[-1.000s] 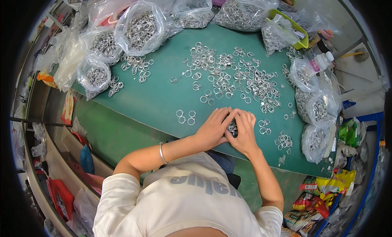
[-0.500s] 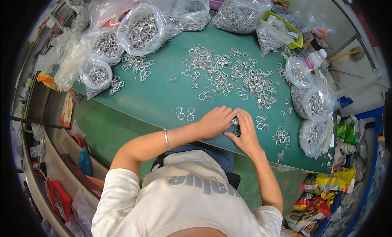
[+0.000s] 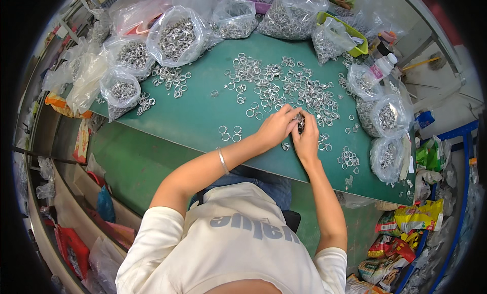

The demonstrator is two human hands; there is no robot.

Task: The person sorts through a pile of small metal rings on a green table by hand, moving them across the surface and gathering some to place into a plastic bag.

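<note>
My two hands meet over the near side of a spread pile of silver-coloured rings (image 3: pixel 314 96) on a green table. In my right hand (image 3: pixel 306 144) a small cluster of rings (image 3: pixel 301 123) shows between the curled fingers and the palm. My left hand (image 3: pixel 275 127) is closed, its fingertips pressed against the right hand's fingers; whatever they pinch is hidden. One or two loose rings (image 3: pixel 285 146) lie just below my left fingers. Small groups of rings rest to the left (image 3: pixel 231 134) and to the right (image 3: pixel 348 158) of my hands.
Clear plastic bags full of rings (image 3: pixel 177 39) line the far and left edges of the green table (image 3: pixel 203 106). More bags (image 3: pixel 389 116), a white bottle (image 3: pixel 383 66) and a yellow-green basket (image 3: pixel 361 48) stand at right. Another person's hand (image 3: pixel 342 2) shows at the far edge.
Both hands have moved away from my body, toward the ring pile. The rings in my right hand show more clearly between its fingers now.
</note>
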